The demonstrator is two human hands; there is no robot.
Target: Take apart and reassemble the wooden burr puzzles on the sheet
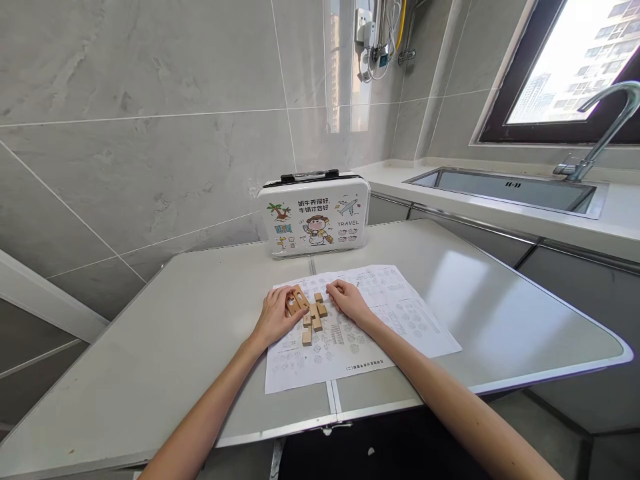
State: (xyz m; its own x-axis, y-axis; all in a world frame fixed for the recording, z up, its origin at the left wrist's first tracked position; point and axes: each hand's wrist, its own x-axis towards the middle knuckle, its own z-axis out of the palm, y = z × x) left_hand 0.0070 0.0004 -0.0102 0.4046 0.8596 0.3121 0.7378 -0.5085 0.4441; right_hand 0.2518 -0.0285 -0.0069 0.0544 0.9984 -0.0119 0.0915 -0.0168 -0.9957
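Hands: your left hand (275,313) has its fingers bent over the slotted wooden pieces (300,297), thumb set apart and pointing at the neighbouring cluster; cannot tell whether it grips them or only rests on them. These pieces lie left of the seam that runs from the front edge of the worktop (150,360) to its back edge. Just beside them, small wooden blocks (316,321) sit in a staggered group between your two hands. Your right hand (347,300) is next, right of the blocks, fingers curled in narrow; contact with the blocks cannot be told. All this is on a printed sheet (393,300) of small diagrams, laid over the seam, its right end slanting toward the right front corner. A white cartoon case (320,223) stands upright at mid back edge. Beyond the right edge: sink (510,189), faucet (607,130).
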